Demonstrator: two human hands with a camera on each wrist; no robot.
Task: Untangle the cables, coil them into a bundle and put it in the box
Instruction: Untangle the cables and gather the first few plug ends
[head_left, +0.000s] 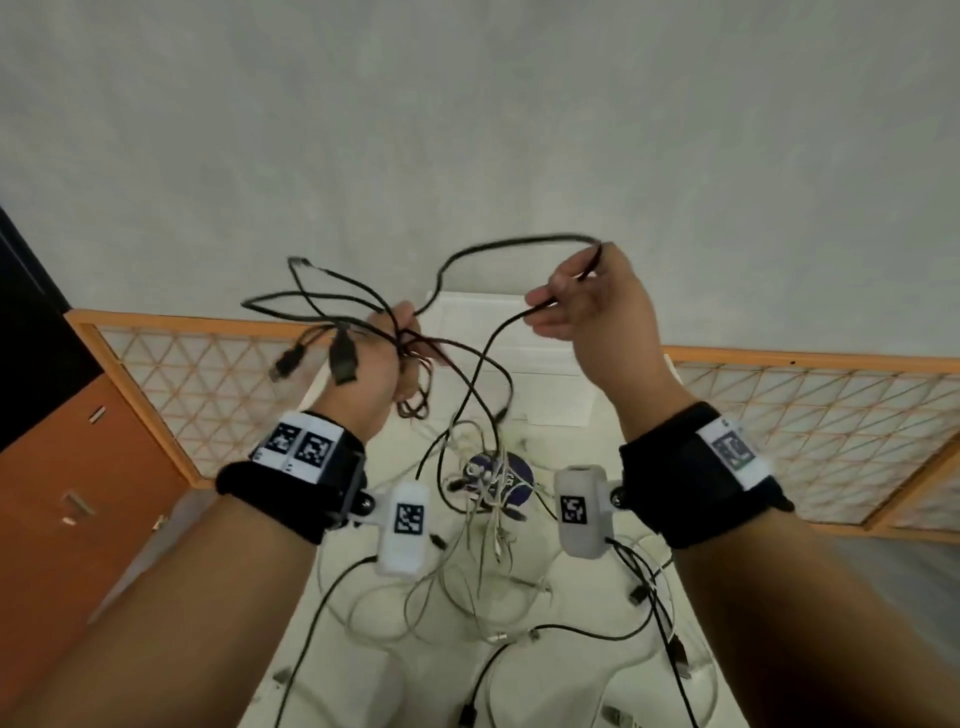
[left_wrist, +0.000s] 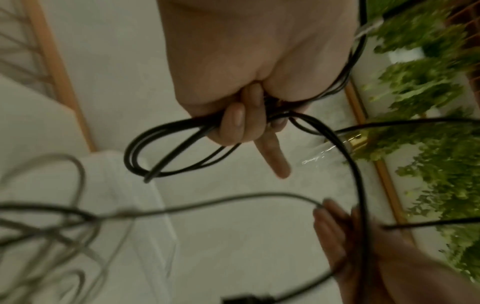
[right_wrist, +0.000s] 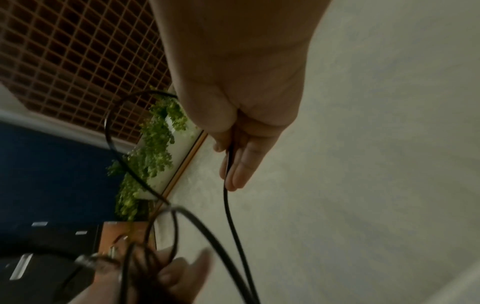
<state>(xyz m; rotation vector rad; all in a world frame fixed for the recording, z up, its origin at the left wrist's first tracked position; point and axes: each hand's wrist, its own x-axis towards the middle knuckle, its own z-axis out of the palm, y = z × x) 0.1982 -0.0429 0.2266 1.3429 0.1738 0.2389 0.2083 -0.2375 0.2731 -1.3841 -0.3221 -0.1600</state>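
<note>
My left hand (head_left: 387, 353) is raised over the table and grips a bundle of black cables (head_left: 332, 312); loops and two USB plugs (head_left: 343, 358) stick out to its left. In the left wrist view the left hand (left_wrist: 241, 125) curls round the black loops (left_wrist: 161, 152) with one finger pointing out. My right hand (head_left: 582, 306) is held up to the right and pinches one black strand (head_left: 498, 332) that arcs back to the left hand. The strand (right_wrist: 228, 205) runs along the right hand's fingers (right_wrist: 239, 168). A white box (head_left: 545, 384) stands behind both hands.
A tangle of white and black cables (head_left: 483, 519) lies on the white table (head_left: 561, 691), over a round dark-blue object (head_left: 519, 470). Orange-framed lattice panels (head_left: 208, 374) run along the floor on both sides. A brown cabinet (head_left: 78, 467) stands at the left.
</note>
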